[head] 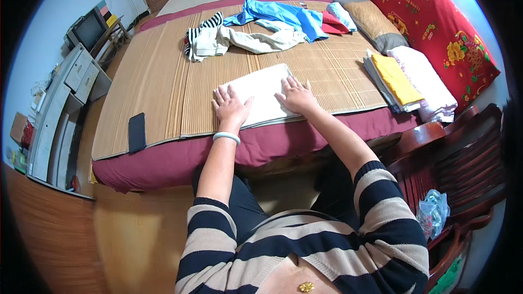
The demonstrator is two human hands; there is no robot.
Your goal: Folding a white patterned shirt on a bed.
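Note:
A folded white cloth [263,98] lies flat at the near edge of a bed covered with a bamboo mat [163,77]. My left hand [230,106] rests palm down on its left edge, fingers spread. On the cloth's right edge lies my right hand [297,96], also palm down with the fingers spread. Neither hand grips anything. Beyond them are loose garments: a cream-coloured one [245,41], a black-and-white striped one [210,22] and a blue one [286,14].
A dark smartphone [137,132] lies at the mat's near left corner. Folded clothes with a yellow piece [398,79] on top sit at the right, beside a folded white-and-pink fabric [425,81]. A dark wooden chair [461,163] holding a plastic bag [434,213] stands near my right side.

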